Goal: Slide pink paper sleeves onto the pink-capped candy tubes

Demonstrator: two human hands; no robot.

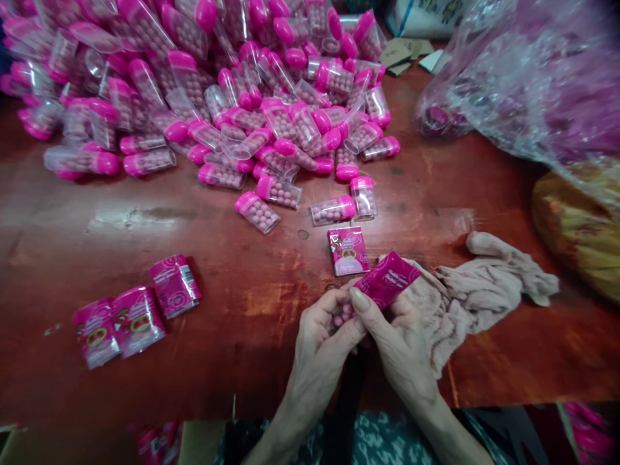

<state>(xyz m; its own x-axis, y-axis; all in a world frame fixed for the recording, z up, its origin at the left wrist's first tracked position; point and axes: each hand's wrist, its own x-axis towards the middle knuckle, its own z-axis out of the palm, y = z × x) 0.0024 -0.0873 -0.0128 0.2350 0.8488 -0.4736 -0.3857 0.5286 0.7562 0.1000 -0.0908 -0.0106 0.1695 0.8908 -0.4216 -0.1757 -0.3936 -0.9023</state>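
Observation:
Near the table's front edge my two hands meet. My left hand (317, 345) is closed around a clear container of pink candy balls (343, 316), mostly covered by the fingers. Thumb and fingers of my right hand (400, 339) pinch a magenta printed wrapper sleeve (389, 279), which sticks up tilted to the right at the container's end. How far the sleeve goes over the container is hidden by my thumbs. Just beyond the hands lies a small printed magenta packet (348, 250). A crumpled beige cloth (477, 284) lies right beside my right hand.
A large heap of clear candy containers with pink caps (278, 123) covers the back of the reddish wooden table (232, 271). Several wrapped packs (139, 321) lie at the left. Plastic bags (527, 84) and a yellowish bundle (576, 226) occupy the right side.

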